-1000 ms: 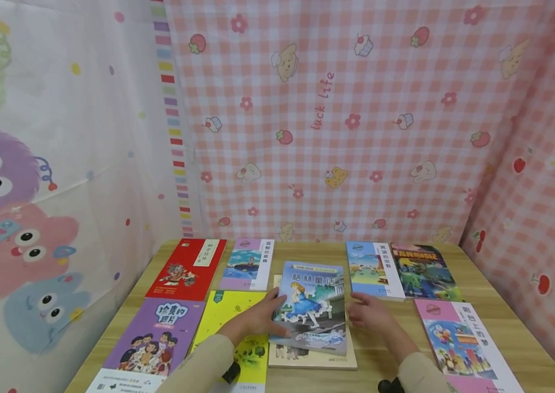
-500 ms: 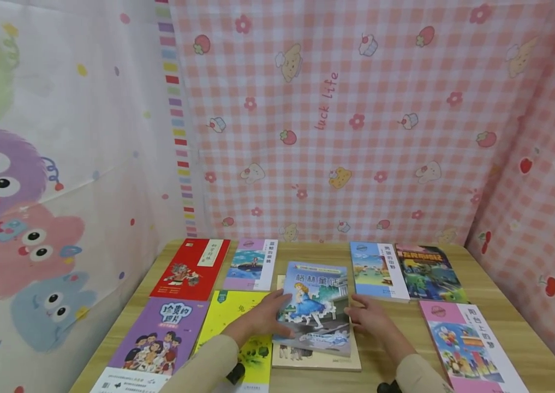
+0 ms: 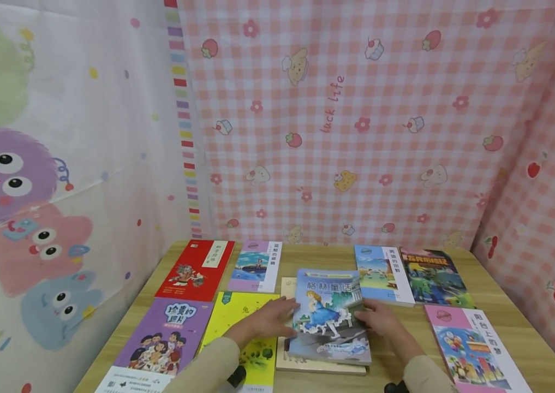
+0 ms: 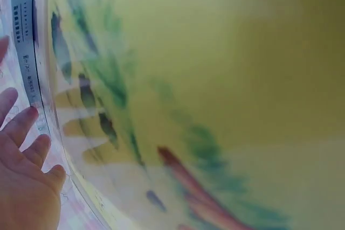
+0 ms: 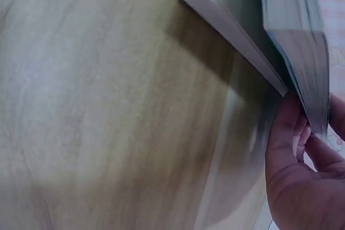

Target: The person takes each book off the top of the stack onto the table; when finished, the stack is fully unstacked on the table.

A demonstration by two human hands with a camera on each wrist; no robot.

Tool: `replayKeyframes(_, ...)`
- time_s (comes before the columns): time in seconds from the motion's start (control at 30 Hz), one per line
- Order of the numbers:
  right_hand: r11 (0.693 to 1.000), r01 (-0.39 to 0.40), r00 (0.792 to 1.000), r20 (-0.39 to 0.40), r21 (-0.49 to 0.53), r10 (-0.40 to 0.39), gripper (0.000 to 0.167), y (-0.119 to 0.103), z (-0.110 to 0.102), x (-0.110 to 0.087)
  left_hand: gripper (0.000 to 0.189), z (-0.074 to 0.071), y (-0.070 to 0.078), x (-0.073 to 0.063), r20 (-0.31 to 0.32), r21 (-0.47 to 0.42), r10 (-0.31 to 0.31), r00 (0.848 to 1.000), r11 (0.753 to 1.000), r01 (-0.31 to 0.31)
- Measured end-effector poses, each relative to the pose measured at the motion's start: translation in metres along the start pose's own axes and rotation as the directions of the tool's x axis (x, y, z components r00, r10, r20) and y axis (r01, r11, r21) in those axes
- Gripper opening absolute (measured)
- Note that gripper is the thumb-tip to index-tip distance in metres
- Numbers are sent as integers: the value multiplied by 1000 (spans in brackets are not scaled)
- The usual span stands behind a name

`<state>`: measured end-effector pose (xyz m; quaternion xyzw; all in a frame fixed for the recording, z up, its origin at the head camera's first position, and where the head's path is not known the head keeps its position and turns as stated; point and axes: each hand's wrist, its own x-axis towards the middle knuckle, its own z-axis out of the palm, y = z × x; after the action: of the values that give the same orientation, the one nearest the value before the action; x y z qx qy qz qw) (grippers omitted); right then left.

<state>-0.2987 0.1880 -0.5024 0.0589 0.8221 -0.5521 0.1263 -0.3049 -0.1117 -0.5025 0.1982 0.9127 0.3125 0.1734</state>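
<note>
In the head view, a blue-grey storybook (image 3: 331,316) with a girl in a blue dress on its cover lies over a cream book (image 3: 287,360). My right hand (image 3: 380,319) holds its right edge. The right wrist view shows that hand (image 5: 302,171) pinching the storybook (image 5: 304,68), which is tilted up from the cream book (image 5: 237,41) at this side. At the left edge is my left hand (image 3: 269,322), reaching across a yellow book (image 3: 228,327). Its fingers are spread and fairly straight beside a grey spine (image 4: 24,41) in the left wrist view; contact is unclear.
A red book (image 3: 194,273), a purple book (image 3: 166,333) and a lilac-and-white book (image 3: 255,267) lie left. To the right are a blue-and-white book (image 3: 380,273), a dark green book (image 3: 436,278) and a pink-and-white book (image 3: 473,349). Patterned cloth (image 3: 346,109) hangs behind the table (image 3: 395,349).
The storybook has shifted right over the cream book, past its right edge. My right hand, apart from it a second ago, now grips it. The head view has swung slightly left.
</note>
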Motion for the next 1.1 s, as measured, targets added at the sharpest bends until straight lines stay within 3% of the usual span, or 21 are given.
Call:
replayKeyframes(0.13, 996, -16, 1000, 16, 91, 15, 53, -2, -5, -1, 68, 1, 3, 4, -22, 70, 25, 999, 997, -23)
replayKeyframes(0.27, 985, -32, 999, 39, 169, 26, 55, -4, -12, -2, 72, -1, 6, 7, -39, 105, -20, 999, 994, 24)
replayKeyframes(0.4, 985, -16, 999, 36, 171, 10, 58, -4, -21, -4, 78, -1, 4, 9, -35, 132, -54, 998, 990, 58)
replayKeyframes(0.57, 977, 19, 999, 44, 211, -29, 66, 2, -36, -9, 94, 1, 6, 11, -8, 217, -53, 999, 975, 54)
replayKeyframes(0.8, 961, 28, 988, 138, 274, -68, 72, 10, -61, -18, 96, 3, 8, 12, 3, 260, -76, 997, 963, 72)
replayKeyframes(1.0, 948, 5, 961, 262, 318, -93, 78, 32, -88, -26, 95, 6, 2, 10, 16, 248, -93, 996, 965, 86)
replayKeyframes(1.1, 935, -36, 963, 262, 354, -63, 82, 51, -98, -31, 95, 6, -1, 8, 21, 250, -98, 995, 964, 89)
